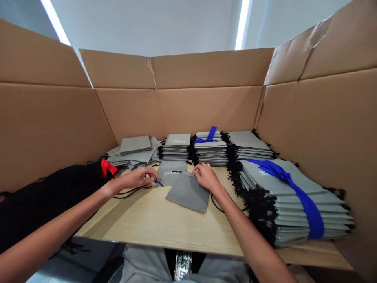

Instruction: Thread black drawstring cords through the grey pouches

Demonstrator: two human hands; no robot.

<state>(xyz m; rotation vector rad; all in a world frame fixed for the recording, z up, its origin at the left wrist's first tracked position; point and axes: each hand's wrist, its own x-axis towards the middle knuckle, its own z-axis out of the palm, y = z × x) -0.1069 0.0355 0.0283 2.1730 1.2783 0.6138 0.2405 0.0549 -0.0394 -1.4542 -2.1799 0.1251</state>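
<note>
A grey fabric drawstring bag [188, 192] lies flat on the wooden table [153, 224], blank side up. My right hand [206, 177] rests on its far corner, fingers curled on the cloth. Beside it lies a second grey bag [171, 173] with a white logo. My left hand [141, 177] sits just left of that bag, fingers pinched around a black drawstring cord [132, 191] that trails over the table.
Stacks of grey bags line the back [176, 147] and the right, two tied with blue ribbon [294, 188]. A black bundle with a red tie [107, 167] lies at the left. Tall cardboard walls [206, 102] enclose the table on three sides.
</note>
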